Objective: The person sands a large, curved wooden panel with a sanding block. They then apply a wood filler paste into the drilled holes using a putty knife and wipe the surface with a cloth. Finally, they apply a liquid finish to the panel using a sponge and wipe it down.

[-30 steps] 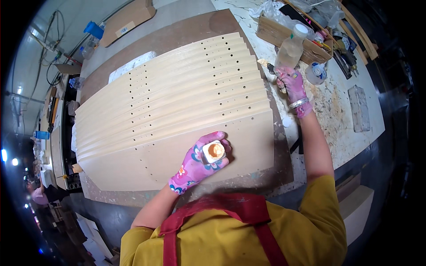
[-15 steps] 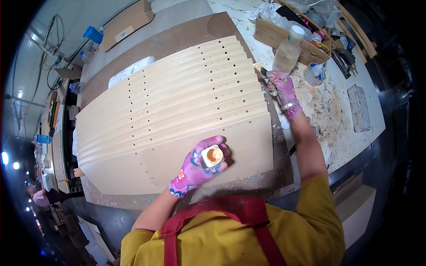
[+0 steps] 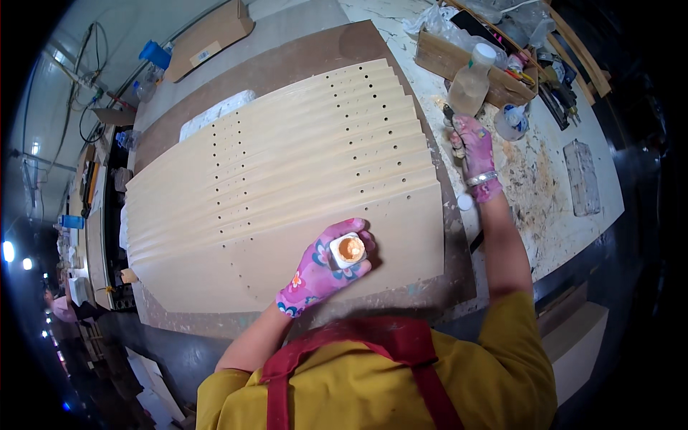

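Note:
My left hand, in a pink flowered glove, is closed around a small white square-sided jar. Through its open top, tan paste shows inside. The jar is above the nearest of several overlapping pale wood panels, which have rows of dark holes. In a matching glove, my right hand is off the panels' right ends, closed on a small tool with a dark end. My fingers hide most of that tool, so its kind cannot be made out.
Beyond my right hand stand a clear bottle with a white cap, a small tub and a cardboard box of odds and ends. A white cap lies near my right wrist. A greyish block rests on the stained white tabletop.
My right hand has moved a little to the right, away from the panel ends, with the small tool still in it. My left hand keeps the jar in nearly the same place.

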